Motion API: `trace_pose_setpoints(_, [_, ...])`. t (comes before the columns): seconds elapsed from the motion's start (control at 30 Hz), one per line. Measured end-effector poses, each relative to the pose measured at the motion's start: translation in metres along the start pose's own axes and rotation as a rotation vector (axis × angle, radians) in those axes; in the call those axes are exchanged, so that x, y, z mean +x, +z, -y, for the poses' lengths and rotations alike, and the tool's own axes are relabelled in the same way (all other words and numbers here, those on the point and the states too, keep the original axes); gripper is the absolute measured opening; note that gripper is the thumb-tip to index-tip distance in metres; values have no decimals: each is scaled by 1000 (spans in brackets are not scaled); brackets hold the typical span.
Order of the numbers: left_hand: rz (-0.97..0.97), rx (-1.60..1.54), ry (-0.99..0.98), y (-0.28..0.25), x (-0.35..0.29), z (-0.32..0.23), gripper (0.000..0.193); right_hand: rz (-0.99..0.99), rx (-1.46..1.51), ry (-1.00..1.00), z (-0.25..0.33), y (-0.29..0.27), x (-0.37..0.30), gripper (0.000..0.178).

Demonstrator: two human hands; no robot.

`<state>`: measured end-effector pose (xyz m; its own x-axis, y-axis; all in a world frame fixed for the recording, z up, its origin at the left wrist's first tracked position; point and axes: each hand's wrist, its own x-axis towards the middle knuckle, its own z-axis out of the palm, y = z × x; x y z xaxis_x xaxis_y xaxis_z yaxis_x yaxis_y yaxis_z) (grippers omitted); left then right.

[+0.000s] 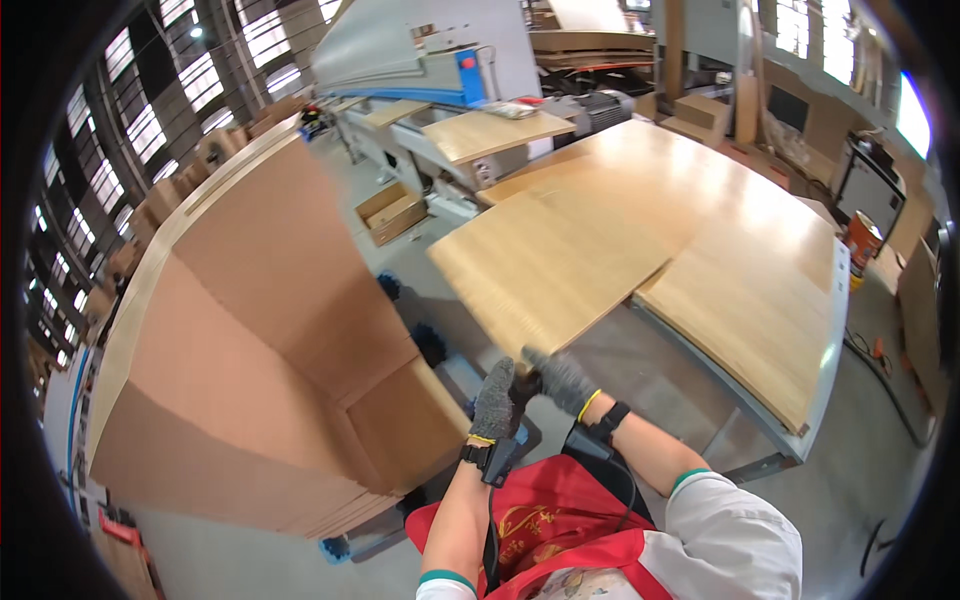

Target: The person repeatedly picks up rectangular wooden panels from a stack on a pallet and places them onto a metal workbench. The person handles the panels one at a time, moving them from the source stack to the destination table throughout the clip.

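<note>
A pale wooden panel (560, 260) sticks out over the near left side of the table, one corner pointing toward me. At that corner my right hand (562, 384), in a grey glove with a yellow cuff, has blurred fingers bent against the wood. Just left of it is my left hand (490, 405), gloved alike and closed, its thumb up. A dark patch lies between the two palms, and what the left fingers hold is hidden. Below the protruding panel, another pale panel (745, 310) lies on the grey metal-framed table (845, 285).
A tall stack of curved brown panels (240, 390) rises close on my left, above blue rollers (428, 343). Farther off are an open cardboard box (391, 212) and a long machine with a blue end (470, 78). An orange can (862, 235) and a dark hose (893, 395) are at right.
</note>
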<state>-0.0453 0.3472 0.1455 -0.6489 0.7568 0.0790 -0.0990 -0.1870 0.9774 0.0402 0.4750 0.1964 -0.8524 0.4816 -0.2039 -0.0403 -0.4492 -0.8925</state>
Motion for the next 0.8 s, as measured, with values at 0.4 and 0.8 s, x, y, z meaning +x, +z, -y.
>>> trace_pose_setpoints(0.4, [-430, -695, -258, -62, -128, 58, 41, 7, 157, 82, -58, -37, 11, 46])
trace_pose_setpoints(0.8, [-1116, -1124, -239, -166, -280, 115, 46, 45, -147, 523, -331, 30, 19, 40])
